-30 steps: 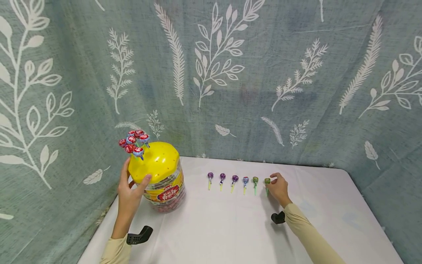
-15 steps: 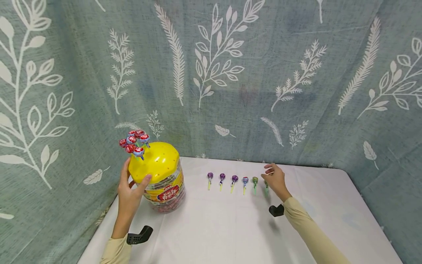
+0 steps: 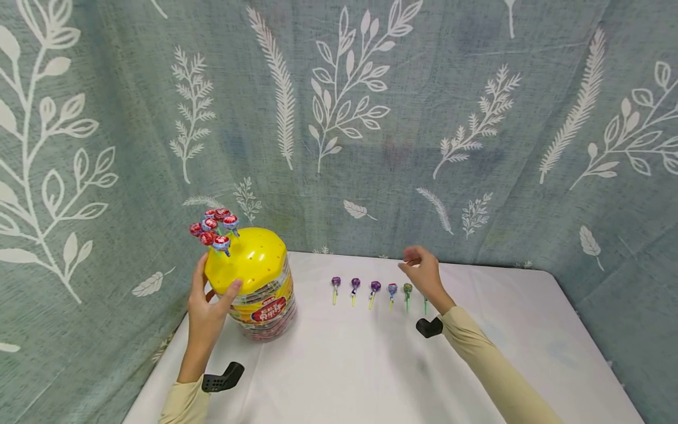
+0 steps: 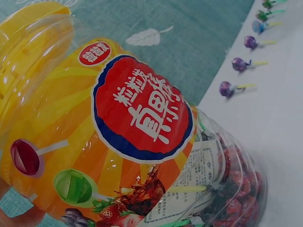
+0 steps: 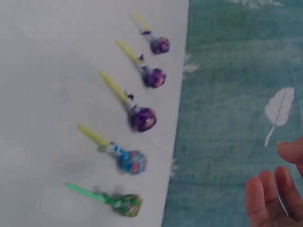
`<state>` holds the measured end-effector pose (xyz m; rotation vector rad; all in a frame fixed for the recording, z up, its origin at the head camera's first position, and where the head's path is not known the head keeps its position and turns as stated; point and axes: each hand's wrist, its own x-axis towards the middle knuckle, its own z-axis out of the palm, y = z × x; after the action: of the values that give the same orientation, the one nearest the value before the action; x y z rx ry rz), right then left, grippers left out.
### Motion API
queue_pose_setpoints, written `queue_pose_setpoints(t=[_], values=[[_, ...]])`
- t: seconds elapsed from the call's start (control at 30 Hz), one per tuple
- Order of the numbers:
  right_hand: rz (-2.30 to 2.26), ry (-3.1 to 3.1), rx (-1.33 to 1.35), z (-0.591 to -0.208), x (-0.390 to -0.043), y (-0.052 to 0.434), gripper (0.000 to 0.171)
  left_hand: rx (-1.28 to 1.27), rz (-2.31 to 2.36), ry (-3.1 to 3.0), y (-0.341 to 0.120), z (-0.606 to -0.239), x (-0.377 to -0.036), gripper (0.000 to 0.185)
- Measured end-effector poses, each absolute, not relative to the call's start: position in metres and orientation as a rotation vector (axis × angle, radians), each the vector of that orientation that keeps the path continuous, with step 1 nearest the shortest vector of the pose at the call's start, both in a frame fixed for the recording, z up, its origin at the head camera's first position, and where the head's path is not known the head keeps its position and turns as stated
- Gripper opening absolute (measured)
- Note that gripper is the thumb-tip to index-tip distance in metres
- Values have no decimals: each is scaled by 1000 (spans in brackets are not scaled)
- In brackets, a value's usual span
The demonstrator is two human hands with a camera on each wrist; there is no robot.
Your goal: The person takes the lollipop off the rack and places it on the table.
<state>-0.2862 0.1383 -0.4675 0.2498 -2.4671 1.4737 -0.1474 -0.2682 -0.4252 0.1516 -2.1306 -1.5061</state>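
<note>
Lollipops (image 3: 375, 286) lie spaced, seemingly kept distinct, right of a jar (image 3: 270, 309) — left hand (image 3: 208, 315) grips it, apparently for steadiness; right hand (image 3: 426, 277) hovers, fingers loose, holding nothing.

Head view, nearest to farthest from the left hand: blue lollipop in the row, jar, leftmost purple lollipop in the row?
1. Jar: held by the left hand.
2. Leftmost purple lollipop: right of the jar.
3. Blue lollipop: farther right, past all three purple ones.
</note>
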Motion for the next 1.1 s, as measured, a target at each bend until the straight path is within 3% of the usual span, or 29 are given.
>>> queue_pose_setpoints(t=[0.3, 0.67, 1.1], values=[[1545, -2399, 336, -447, -284, 116, 25, 159, -1505, -2135, -261, -414, -141, 79], [1659, -2284, 517, -418, -271, 93, 25, 145, -1495, -2143, -281, -443, -157, 83], [1703, -2285, 652, -359, -241, 55, 25, 146, -1486, -2140, -261, -415, -141, 77]])
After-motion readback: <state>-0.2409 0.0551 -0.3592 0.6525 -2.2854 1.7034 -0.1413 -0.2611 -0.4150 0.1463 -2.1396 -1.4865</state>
